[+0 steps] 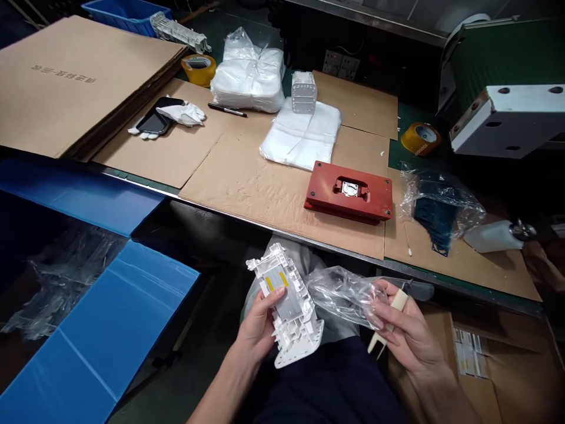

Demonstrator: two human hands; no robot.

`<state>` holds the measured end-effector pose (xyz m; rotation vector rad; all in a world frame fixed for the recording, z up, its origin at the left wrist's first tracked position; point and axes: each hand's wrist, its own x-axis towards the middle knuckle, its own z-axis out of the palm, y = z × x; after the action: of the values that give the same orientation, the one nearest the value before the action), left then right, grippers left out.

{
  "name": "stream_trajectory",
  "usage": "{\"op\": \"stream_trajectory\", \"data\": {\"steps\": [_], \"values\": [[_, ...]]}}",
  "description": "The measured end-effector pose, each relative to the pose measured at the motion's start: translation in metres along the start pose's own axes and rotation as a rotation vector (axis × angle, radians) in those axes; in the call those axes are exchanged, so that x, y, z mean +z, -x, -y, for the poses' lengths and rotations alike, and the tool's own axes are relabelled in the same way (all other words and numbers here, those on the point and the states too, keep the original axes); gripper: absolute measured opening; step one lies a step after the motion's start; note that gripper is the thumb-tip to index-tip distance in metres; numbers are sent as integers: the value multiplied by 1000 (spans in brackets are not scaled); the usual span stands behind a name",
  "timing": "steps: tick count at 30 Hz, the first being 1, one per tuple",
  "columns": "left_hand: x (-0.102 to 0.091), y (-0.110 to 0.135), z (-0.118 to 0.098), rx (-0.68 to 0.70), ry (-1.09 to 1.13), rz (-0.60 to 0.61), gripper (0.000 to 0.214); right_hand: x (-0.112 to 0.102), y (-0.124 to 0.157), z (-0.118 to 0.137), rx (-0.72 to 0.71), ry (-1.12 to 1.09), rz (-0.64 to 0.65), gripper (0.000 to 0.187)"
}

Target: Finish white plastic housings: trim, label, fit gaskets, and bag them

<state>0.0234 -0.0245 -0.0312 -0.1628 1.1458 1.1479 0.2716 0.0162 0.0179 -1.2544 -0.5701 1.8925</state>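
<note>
My left hand [258,327] grips a white moulded plastic part [286,306] with a metal plate and yellow tabs on its face, held over my lap below the table edge. My right hand [404,333] pinches the mouth of a clear plastic bag [342,294] right beside the part. A cream plastic tweezer-like tool [388,327] is also tucked in that hand's fingers. Bag and part touch at the part's right side.
A red fixture block [351,193] sits near the table's front edge. White bag stacks [300,138], a pen [227,110], gloves with a phone [165,118] and tape rolls [421,139] lie on cardboard. A blue bin [88,318] stands at my left, a carton [485,359] at my right.
</note>
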Motion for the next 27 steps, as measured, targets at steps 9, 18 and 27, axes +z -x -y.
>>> {"op": "stream_trajectory", "data": {"steps": [9, 18, 27], "values": [[-7, 22, -51, 269, -778, 406, 59, 13, -15, -8, -219, 383, -244, 29], [34, 30, -40, 404, -1045, 464, 105, 21, -9, 8, -317, 862, 18, 41], [53, 25, -38, 384, -1457, 668, 86, 2, -2, 33, -283, 1189, 532, 31]]}}
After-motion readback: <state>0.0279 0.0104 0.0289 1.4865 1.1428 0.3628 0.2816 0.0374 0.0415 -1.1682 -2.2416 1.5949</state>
